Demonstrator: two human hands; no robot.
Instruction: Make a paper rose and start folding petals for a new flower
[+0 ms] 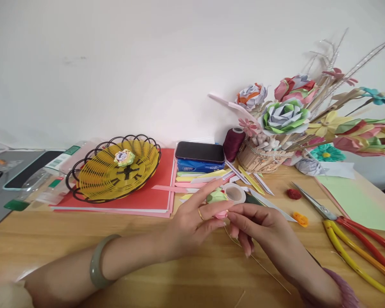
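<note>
Head view: left hand (pixel 186 220) is gripping a small pink paper piece (pixel 221 215) between thumb and fingers (pixel 210 210), near right of the yellow basket (pixel 93 179). Right hand (pixel 266 226) is pinching its edge. Black phone (pixel 199 152) is resting just right of the basket; scissors (pixel 356 226) are lying farther right.

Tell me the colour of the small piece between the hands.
The small piece is pink, as seen in the head view.

The wooden table (pixel 141 273) (pale-grained) carries scissors (pixel 344 220) and an orange rosette (pixel 300 219).
</note>
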